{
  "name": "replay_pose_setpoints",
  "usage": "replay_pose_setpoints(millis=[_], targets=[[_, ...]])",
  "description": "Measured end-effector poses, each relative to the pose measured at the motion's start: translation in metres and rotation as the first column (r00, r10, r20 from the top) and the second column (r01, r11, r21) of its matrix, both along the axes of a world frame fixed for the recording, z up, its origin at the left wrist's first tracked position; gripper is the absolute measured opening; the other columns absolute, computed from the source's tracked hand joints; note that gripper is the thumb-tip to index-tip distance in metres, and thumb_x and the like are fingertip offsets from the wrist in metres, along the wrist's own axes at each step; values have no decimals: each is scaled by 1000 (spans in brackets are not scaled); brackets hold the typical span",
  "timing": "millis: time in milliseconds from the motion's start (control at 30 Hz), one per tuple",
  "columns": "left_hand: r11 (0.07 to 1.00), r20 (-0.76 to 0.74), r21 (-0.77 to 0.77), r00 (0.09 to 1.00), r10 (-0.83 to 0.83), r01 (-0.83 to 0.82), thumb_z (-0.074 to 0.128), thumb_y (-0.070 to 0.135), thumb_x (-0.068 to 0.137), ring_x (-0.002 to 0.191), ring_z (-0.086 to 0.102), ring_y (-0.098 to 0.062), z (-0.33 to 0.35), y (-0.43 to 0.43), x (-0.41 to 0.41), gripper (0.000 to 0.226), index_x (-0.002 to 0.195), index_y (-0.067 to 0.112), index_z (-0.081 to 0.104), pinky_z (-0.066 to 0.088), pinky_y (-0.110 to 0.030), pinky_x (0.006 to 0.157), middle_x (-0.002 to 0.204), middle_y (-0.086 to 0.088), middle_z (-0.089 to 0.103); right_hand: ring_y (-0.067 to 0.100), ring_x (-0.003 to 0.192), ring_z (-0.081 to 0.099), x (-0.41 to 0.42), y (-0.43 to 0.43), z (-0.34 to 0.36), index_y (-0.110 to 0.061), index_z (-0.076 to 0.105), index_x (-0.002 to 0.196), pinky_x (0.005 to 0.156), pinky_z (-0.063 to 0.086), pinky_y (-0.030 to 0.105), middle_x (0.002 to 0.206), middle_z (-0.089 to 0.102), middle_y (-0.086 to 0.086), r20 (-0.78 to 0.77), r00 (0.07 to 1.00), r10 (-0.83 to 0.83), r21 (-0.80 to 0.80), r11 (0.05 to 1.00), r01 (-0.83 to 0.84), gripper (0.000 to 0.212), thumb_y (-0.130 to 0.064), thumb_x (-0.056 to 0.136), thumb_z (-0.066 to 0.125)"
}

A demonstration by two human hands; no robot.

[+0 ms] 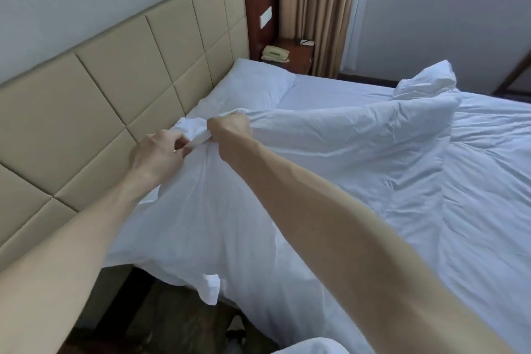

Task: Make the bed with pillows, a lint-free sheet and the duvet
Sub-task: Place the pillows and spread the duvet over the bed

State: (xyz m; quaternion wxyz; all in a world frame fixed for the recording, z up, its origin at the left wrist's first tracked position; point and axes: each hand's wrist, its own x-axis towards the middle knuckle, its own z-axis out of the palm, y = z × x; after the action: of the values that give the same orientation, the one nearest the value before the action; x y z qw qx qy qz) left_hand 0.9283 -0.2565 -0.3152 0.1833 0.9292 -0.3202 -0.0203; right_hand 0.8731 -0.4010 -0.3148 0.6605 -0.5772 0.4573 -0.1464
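Head end of bed, near side.

- Both hands meet at about 10 o'clock in the view, close to the padded headboard [115, 80].
- Left grip [156, 152]: thumb and fingers pinch a small fold at the corner of the white duvet [330, 158].
- Right grip [230, 131]: clenched in a fist round the bunched edge, just beside the left and touching the same corner.
- The corner is held up off the mattress. From it the duvet runs toward 3 o'clock in a puffed ridge that peaks near 2 o'clock. The rest lies crumpled over the bed toward 4 o'clock.
- A loose flap hangs off the near bed edge at about 7 o'clock, above the dark floor [172, 319].
- One pillow [258, 80] lies flat against the headboard at 12 o'clock. The fitted sheet [330, 92] shows smooth beside it.
- No second pillow is in place on the near side. I can't identify the white shape at 6 o'clock.
- Beige telephone [275, 54] on the nightstand beyond the bed, at 12 o'clock.

Step, as I read it: sheet done, one pillow set, duvet being squared at its head corner.

Next move likely calls for keeping both holds firm and drawing the corner taut. A shake or a pull toward 9 o'clock would then flatten the ridge. The hanging flap wants lifting clear of the floor.
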Motion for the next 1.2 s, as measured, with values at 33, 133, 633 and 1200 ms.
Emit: replay_pose_setpoints(millis=[33,133,633,1200], targets=[[1000,14,-8,1000,-1,2,65,35,94,85,65,-30,0,-2,21,10,85,34,68,50,-38,71,84,8,69,30,100,66,22,-2,2,-7,61,113,63,50,30,105,68,12,-5,1000,6,-3,1000,-6,28,-13,86,64],[1000,6,3,1000,-23,23,67,34,92,84,64,-31,-10,-12,81,12,81,38,66,53,-39,72,83,8,69,29,100,66,70,-9,-1,-4,61,113,59,50,28,107,67,13,-20,1000,10,31,999,-9,26,-10,88,65],[774,-423,355,829,-366,523,55,39,94,115,62,-28,-176,-151,83,31,123,31,63,49,-36,91,127,0,67,17,65,57,-80,-96,-111,-10,61,108,48,44,19,90,59,8,-344,885,-314,90,927,364,14,-15,95,63],[195,-482,277,311,-819,941,53,45,101,139,46,-28,-181,-207,-293,60,151,14,42,41,-38,106,151,-10,48,25,96,69,-492,17,-123,-7,67,114,79,61,35,121,68,14,-348,457,-818,98,453,886,19,-6,98,59]])
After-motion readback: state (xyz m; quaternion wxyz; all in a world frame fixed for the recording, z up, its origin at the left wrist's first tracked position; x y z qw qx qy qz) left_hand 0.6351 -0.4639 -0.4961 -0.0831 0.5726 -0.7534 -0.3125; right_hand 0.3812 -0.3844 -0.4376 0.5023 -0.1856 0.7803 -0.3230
